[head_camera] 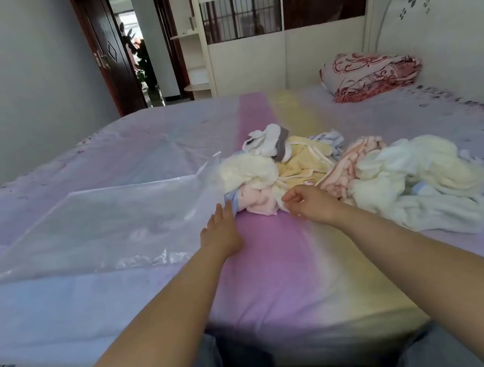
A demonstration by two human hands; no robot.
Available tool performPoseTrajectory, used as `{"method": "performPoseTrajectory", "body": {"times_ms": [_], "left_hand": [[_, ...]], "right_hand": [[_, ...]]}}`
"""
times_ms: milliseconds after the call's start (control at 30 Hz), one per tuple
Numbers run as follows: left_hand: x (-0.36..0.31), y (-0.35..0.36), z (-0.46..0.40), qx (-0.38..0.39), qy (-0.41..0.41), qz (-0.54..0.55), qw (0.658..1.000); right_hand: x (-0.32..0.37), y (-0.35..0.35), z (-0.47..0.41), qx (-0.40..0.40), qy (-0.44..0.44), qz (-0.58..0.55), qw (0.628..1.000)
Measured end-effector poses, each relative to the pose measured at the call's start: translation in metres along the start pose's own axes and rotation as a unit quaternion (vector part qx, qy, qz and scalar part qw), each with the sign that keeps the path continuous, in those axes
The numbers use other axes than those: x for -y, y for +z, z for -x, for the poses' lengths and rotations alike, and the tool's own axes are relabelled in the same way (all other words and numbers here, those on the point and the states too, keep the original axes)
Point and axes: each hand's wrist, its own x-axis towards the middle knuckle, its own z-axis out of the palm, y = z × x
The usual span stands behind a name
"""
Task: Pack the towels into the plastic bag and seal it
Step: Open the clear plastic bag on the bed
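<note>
at frame centre, left hand (pixel 221 233) flat with straight fingers at bag (pixel 103 228) edge, right hand (pixel 310 204) loosely curled, holding nothing, touching towels (pixel 340 177) heaped centre right on bed (pixel 291 268), bag lying centre left.

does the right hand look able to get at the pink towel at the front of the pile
Probably yes. The right hand hovers right beside the pink towel, which lies exposed at the pile's near edge; nothing sits between them.
</note>
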Motion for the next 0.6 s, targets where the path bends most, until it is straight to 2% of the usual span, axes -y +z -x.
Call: {"method": "performPoseTrajectory", "body": {"times_ms": [200,333,467,600], "left_hand": [[0.070,-0.013,-0.003,0.084,0.001,-0.101,0.991],[0.097,-0.024,-0.013,0.076,0.003,-0.106,0.991],[0.104,-0.020,-0.019,0.012,0.001,-0.002,1.000],[0.114,-0.007,-0.019,-0.071,0.002,0.148,0.986]], "right_hand": [[0.029,0.078,-0.033,0.088,0.055,0.004,0.995],[0.054,0.138,-0.060,0.124,0.122,-0.099,0.980],[0.073,0.177,-0.069,0.131,0.201,-0.239,0.941],[0.067,0.197,-0.070,0.097,0.199,-0.310,0.925]]}}
